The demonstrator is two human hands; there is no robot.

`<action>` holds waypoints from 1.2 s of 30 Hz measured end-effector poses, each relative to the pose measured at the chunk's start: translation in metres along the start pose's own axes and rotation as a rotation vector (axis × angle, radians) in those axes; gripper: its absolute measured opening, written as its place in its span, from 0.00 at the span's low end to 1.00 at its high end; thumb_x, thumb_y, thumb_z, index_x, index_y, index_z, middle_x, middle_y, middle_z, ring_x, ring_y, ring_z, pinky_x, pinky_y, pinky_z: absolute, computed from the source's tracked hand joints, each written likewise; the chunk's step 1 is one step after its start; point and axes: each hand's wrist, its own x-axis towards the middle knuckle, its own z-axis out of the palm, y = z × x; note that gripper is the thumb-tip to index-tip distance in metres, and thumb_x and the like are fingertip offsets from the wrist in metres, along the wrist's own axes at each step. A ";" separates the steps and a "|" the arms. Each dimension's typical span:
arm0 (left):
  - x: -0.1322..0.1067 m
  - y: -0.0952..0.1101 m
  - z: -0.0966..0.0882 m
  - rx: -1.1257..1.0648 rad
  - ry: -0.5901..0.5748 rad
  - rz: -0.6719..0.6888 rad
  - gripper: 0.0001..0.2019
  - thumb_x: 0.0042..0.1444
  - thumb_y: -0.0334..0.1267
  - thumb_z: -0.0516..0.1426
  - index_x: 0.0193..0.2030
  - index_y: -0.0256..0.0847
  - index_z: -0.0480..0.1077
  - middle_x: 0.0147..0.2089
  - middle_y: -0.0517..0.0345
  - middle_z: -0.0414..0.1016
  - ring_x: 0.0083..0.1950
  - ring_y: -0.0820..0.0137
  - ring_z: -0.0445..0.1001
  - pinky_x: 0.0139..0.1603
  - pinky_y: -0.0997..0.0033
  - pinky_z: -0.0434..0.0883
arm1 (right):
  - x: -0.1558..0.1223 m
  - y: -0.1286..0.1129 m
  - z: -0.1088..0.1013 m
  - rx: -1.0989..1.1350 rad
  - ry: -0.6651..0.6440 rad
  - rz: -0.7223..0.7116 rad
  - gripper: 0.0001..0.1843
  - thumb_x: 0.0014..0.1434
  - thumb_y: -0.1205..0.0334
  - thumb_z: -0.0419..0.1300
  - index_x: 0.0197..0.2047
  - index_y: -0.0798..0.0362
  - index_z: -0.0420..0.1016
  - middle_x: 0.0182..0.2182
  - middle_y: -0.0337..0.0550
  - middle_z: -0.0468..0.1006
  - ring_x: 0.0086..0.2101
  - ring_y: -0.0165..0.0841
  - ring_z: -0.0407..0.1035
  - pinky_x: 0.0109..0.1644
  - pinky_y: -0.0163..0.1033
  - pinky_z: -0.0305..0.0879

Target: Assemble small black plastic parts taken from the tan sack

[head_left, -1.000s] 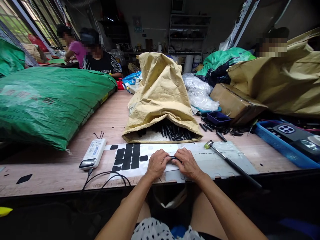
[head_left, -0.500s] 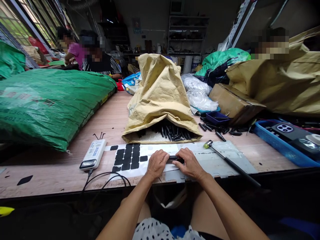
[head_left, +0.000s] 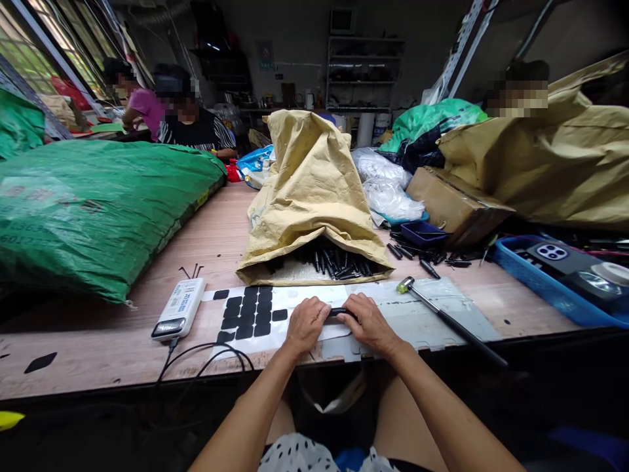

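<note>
Between my two hands lies a slim black tube-like piece, low over the front of the work mat. My left hand is closed on its left end, thumb and fingers together. On the right end my right hand is closed too, its fingers curled over the piece. Left of my hands is a white sheet bearing rows of black rounded-square stickers. Ahead of them a yellowish paper sack lies with its mouth toward me, similar black pieces showing inside.
A small hammer lies right of my hands on the grey plate. A white power bank with a cable sits left. Farther out are a green sack, a blue basket and a cardboard box. Other people sit beyond.
The view has shifted slightly. My right hand's fingers have moved over the black piece, which now shows with a slight change of angle; both hands stay in about the same place.
</note>
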 end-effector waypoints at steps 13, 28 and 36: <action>0.001 0.003 -0.001 0.005 0.005 -0.040 0.21 0.73 0.44 0.42 0.29 0.43 0.63 0.34 0.59 0.69 0.39 0.67 0.68 0.45 0.66 0.63 | -0.031 0.074 -0.026 -0.126 0.185 0.193 0.10 0.67 0.56 0.56 0.43 0.50 0.77 0.38 0.44 0.74 0.42 0.39 0.67 0.50 0.45 0.61; -0.118 0.050 0.031 -0.316 -0.356 -0.027 0.14 0.69 0.48 0.50 0.47 0.47 0.74 0.40 0.58 0.80 0.41 0.67 0.77 0.44 0.72 0.67 | -0.030 0.076 -0.020 -0.100 0.223 0.221 0.08 0.66 0.58 0.56 0.41 0.50 0.76 0.36 0.44 0.73 0.41 0.39 0.66 0.50 0.44 0.61; -0.110 0.011 0.082 -0.143 -0.533 -0.837 0.22 0.65 0.37 0.45 0.29 0.40 0.78 0.38 0.47 0.82 0.45 0.58 0.80 0.44 0.65 0.68 | -0.029 0.074 -0.022 -0.097 0.220 0.237 0.09 0.66 0.59 0.56 0.41 0.49 0.77 0.37 0.43 0.73 0.41 0.38 0.66 0.50 0.43 0.61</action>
